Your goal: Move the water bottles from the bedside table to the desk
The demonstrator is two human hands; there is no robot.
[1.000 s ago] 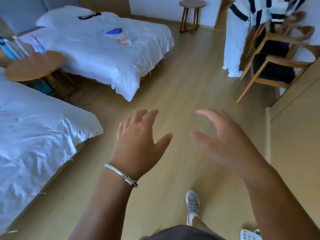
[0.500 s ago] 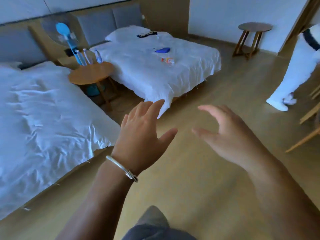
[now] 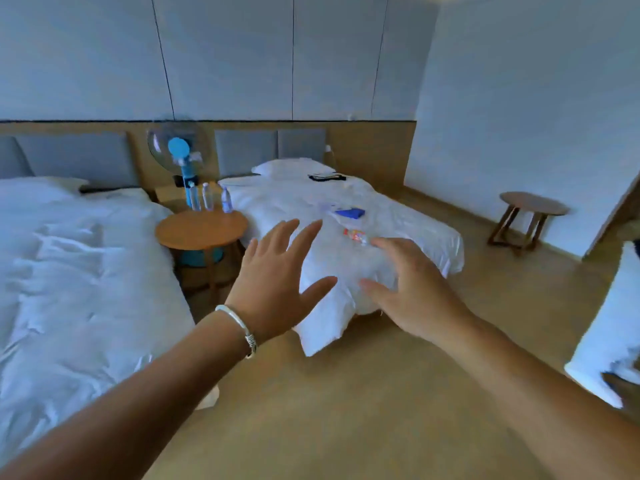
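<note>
water bottles [image 3: 209, 197]: upright on bedside table [image 3: 201, 230] | left hand [image 3: 277, 285]: fingers spread, empty | right hand [image 3: 412, 289]: fingers loose, empty

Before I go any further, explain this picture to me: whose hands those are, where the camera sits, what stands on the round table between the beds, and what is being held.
There is no machine here. A person wears one wide-angle camera on the head, looking forward and down, so the two arms reaching into the picture are that person's own. The left hand, with a silver bracelet on its wrist, and the right hand are both raised with fingers spread. Neither holds anything.

The room has two white beds. Between them stands a round wooden bedside table. Three clear water bottles stand upright in a row at its far edge. Behind them is a blue fan. On the right-hand bed lie a few small items, among them something dark blue; they are too blurred to name. A second small round table stands by the right wall.
</note>
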